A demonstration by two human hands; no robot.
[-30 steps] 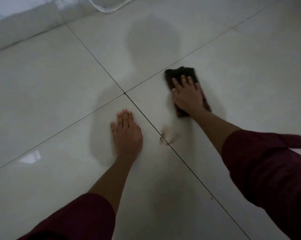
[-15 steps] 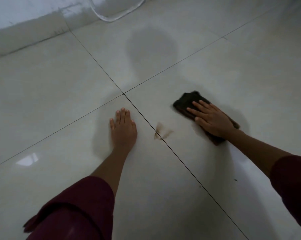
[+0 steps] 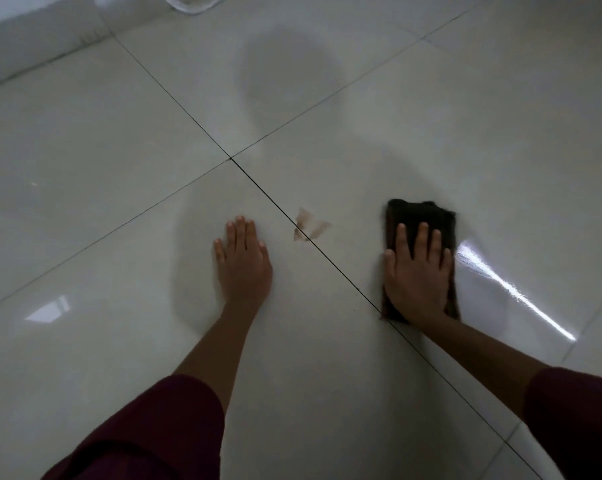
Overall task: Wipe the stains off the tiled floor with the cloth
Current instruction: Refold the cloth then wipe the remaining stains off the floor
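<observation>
Fingers (image 3: 422,237) of right hand (image 3: 415,275) flat, pressing dark cloth (image 3: 421,216) on tiled floor (image 3: 327,375). Brown stain (image 3: 308,226) lies just left, beside grout line. Left hand (image 3: 244,258) flat, nearer stain, grasping nothing.

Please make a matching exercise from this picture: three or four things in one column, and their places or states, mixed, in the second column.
Things:
1. left hand
2. right hand
3. cloth
4. stain

States:
A. brownish, beside the grout line
B. flat on bare tile
C. dark, under a hand
D. pressing on the cloth

Pairs: 1-B, 2-D, 3-C, 4-A
</observation>
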